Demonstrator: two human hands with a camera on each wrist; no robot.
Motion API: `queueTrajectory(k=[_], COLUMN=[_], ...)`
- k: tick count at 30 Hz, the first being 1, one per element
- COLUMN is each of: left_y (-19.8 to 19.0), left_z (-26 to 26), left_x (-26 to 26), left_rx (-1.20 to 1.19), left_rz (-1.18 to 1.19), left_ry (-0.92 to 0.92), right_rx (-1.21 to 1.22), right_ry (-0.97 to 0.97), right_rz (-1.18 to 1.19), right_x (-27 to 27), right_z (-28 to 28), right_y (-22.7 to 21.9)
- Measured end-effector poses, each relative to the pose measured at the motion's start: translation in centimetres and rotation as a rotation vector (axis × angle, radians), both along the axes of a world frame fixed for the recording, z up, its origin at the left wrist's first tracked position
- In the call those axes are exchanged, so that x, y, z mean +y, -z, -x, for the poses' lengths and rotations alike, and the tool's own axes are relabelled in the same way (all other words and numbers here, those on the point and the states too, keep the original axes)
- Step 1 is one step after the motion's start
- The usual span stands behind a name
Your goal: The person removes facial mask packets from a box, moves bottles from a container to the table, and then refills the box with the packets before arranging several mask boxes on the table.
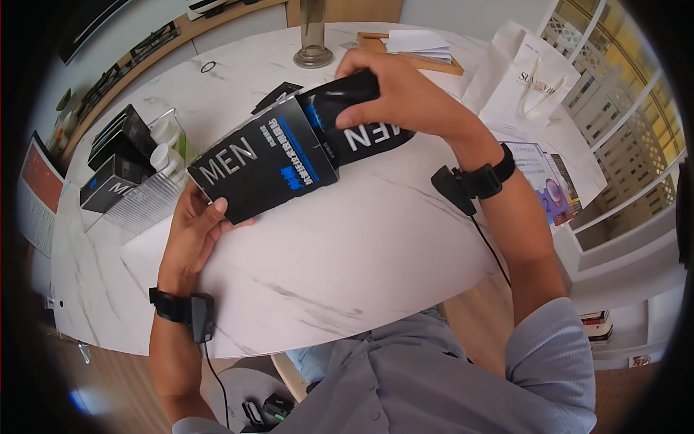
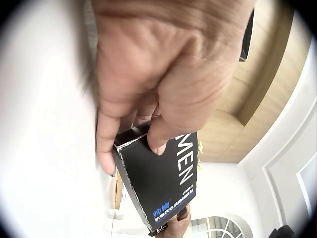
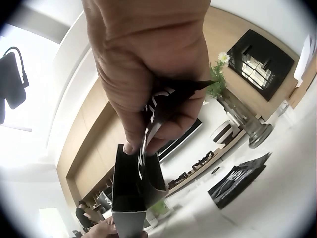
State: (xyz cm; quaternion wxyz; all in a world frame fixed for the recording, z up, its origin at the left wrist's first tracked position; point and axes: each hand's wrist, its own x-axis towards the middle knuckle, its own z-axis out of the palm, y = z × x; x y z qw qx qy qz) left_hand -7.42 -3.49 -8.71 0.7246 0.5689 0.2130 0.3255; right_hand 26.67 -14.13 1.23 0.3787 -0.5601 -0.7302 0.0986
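Note:
A black box (image 1: 264,159) printed with MEN slants above the white marbled table, its open end toward the right. My left hand (image 1: 194,231) grips its lower left end, the thumb on the printed face and fingers behind, as the left wrist view also shows. At the open end my right hand (image 1: 396,90) pinches black sachets (image 1: 336,101) with white and blue print between thumb and fingers. The right wrist view has a sachet (image 3: 161,114) reaching into the box's opening. More flat black sachets (image 3: 237,181) lie on the table behind the box.
On the left, a clear ribbed holder (image 1: 141,206) stands near black boxes (image 1: 116,181) and white bottles (image 1: 166,155). A glass vase (image 1: 313,43), a wooden tray (image 1: 455,69) of papers and a white paper bag (image 1: 499,87) stand along the back; leaflets (image 1: 538,177) lie at right.

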Motion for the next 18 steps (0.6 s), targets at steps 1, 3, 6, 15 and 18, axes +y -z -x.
queueTrajectory(k=[1, 3, 6, 15, 18], left_y=[0.0, 0.2, 0.2, 0.0, 0.1], left_z=[0.0, 0.2, 0.6, 0.4, 0.3], left_x=[0.0, 0.0, 0.6, 0.4, 0.4], left_rx=[0.0, -0.004, -0.009, 0.015, 0.017], left_rz=[-0.002, 0.002, 0.015, 0.017, -0.003], left_ry=[0.004, -0.003, -0.026, -0.036, -0.042], right_rx=[-0.014, -0.013, 0.356, 0.166, 0.044], right_ry=[-0.006, 0.021, 0.156, 0.002, -0.043], right_rz=[-0.02, -0.127, -0.141, -0.196, -0.132], right_x=[0.1, 0.5, 0.3, 0.1, 0.2], right_z=[0.3, 0.4, -0.8, -0.8, -0.2], right_y=[0.0, 0.2, -0.8, 0.2, -0.1])
